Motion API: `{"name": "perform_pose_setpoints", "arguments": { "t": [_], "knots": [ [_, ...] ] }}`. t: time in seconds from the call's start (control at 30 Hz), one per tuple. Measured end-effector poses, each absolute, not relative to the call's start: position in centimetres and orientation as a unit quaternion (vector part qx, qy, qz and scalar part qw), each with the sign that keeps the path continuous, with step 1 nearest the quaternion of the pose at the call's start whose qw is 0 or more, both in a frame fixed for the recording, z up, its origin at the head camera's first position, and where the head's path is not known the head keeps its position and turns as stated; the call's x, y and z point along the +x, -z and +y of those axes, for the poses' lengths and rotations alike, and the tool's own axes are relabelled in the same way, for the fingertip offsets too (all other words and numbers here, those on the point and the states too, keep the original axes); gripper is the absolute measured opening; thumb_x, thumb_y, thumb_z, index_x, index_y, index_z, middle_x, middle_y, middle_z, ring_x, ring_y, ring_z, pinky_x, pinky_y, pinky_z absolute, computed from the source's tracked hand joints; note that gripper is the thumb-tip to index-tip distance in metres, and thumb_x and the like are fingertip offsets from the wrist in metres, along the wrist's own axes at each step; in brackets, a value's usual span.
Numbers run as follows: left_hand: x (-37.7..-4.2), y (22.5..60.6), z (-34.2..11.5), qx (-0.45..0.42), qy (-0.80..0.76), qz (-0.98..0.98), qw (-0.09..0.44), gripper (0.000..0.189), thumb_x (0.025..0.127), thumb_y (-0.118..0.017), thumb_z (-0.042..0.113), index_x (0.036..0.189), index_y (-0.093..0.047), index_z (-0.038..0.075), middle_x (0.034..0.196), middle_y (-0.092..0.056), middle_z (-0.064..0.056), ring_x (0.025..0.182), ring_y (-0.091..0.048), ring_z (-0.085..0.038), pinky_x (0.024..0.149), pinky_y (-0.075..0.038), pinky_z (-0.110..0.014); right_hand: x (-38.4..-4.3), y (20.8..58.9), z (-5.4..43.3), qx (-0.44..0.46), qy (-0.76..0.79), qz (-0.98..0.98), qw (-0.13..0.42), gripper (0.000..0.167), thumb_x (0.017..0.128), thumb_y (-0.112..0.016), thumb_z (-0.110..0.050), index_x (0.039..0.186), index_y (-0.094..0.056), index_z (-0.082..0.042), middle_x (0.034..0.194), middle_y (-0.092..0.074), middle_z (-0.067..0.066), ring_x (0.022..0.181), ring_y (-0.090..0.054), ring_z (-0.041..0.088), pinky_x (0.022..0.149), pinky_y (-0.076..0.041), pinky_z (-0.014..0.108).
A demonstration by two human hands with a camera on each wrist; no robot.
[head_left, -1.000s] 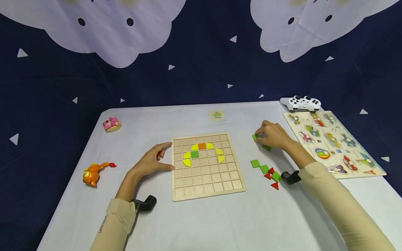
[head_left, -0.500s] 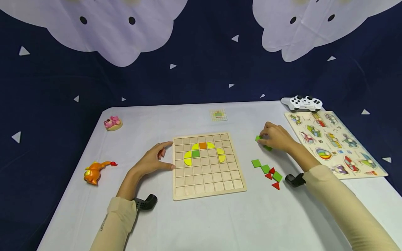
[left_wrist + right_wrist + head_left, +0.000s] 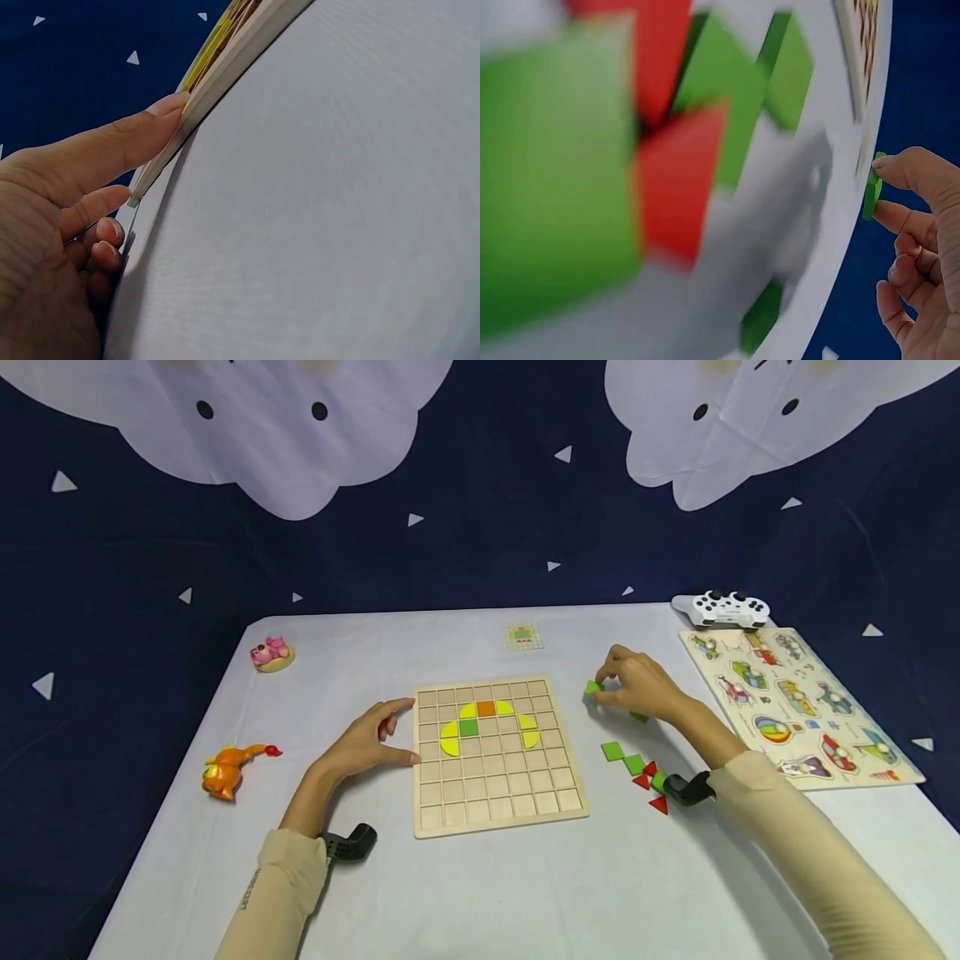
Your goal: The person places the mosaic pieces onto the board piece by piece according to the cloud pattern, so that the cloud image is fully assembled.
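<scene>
My right hand (image 3: 641, 683) pinches a green square tile (image 3: 594, 687) between thumb and index finger, right of the board. The right wrist view shows that tile (image 3: 874, 187) nearly edge-on, the other fingers loosely curled. My left hand (image 3: 360, 747) touches the left edge of the wooden grid board (image 3: 498, 789) with thumb and index fingertips spread apart. In the left wrist view the thumb (image 3: 127, 142) lies against the board's side. Yellow quarter-circle tiles (image 3: 449, 747), an orange square (image 3: 486, 708) and a green square (image 3: 468, 727) sit in the board's cells.
Green squares (image 3: 612, 751) and red triangles (image 3: 658, 806) lie below my right hand; another green tile (image 3: 639, 717) is partly hidden under it. A pattern card (image 3: 522, 636) lies behind the board. Picture board (image 3: 795, 702) and controller (image 3: 722, 609) stand right, toys (image 3: 225, 772) left.
My right hand has moved left, towards the board, carrying the green tile away from the other one beneath the hand. The left hand stays at the board's edge.
</scene>
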State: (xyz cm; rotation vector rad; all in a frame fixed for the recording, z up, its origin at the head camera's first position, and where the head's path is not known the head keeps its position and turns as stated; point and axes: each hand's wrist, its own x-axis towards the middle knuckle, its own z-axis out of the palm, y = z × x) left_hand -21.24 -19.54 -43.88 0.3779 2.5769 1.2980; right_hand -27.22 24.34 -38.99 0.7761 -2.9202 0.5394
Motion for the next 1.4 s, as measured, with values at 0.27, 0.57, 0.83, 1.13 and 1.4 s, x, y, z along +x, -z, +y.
{"name": "perform_pose_setpoints", "arguments": {
  "t": [0.27, 0.57, 0.83, 1.13, 1.4],
  "knots": [
    [-21.3, 44.0, -19.7, 0.130, -0.444, 0.879, 0.117, 0.094, 0.070, -0.090, 0.023, 0.149, -0.042, 0.006, 0.093, -0.039, -0.007, 0.088, -0.039, -0.021, 0.077, -0.032, -0.037, -26.7, 38.8, 19.9, 0.296, -0.194, -0.935, 0.024, 0.022, 0.078, -0.081, -0.021, 0.091, -0.077, -0.005, 0.091, -0.058, 0.007, 0.082, -0.056, 0.025, 0.076, -0.044, 0.040],
    [-21.3, 43.9, -19.7, 0.135, -0.451, 0.875, 0.114, 0.093, 0.070, -0.091, 0.022, 0.148, -0.043, 0.005, 0.092, -0.039, -0.007, 0.087, -0.038, -0.021, 0.077, -0.031, -0.037, -25.8, 38.8, 15.7, 0.341, -0.196, -0.919, 0.012, 0.026, 0.079, -0.081, -0.024, 0.095, -0.078, -0.003, 0.092, -0.058, 0.005, 0.075, -0.051, 0.018, 0.080, -0.044, 0.039],
    [-21.3, 44.0, -19.7, 0.134, -0.451, 0.875, 0.112, 0.093, 0.070, -0.091, 0.022, 0.148, -0.043, 0.006, 0.092, -0.039, -0.007, 0.087, -0.038, -0.021, 0.077, -0.031, -0.037, -25.3, 39.1, 13.0, 0.381, -0.192, -0.904, 0.008, 0.023, 0.081, -0.081, -0.025, 0.093, -0.078, -0.006, 0.089, -0.057, 0.002, 0.072, -0.044, 0.012, 0.076, -0.038, 0.033],
    [-21.2, 43.9, -19.6, 0.134, -0.458, 0.872, 0.111, 0.092, 0.071, -0.090, 0.018, 0.149, -0.042, 0.003, 0.092, -0.039, -0.009, 0.087, -0.038, -0.022, 0.076, -0.031, -0.038, -25.1, 40.2, 11.2, 0.407, -0.178, -0.896, 0.001, 0.021, 0.083, -0.079, -0.026, 0.094, -0.079, -0.008, 0.087, -0.055, 0.000, 0.073, -0.041, 0.011, 0.072, -0.034, 0.030],
    [-21.3, 43.9, -19.7, 0.134, -0.450, 0.876, 0.112, 0.094, 0.070, -0.091, 0.023, 0.149, -0.043, 0.006, 0.092, -0.039, -0.006, 0.087, -0.038, -0.020, 0.077, -0.032, -0.036, -24.9, 40.7, 10.7, 0.453, -0.171, -0.875, 0.027, 0.012, 0.086, -0.078, -0.018, 0.087, -0.074, -0.007, 0.086, -0.059, 0.002, 0.074, -0.049, 0.011, 0.073, -0.045, 0.030]
  ]
}}
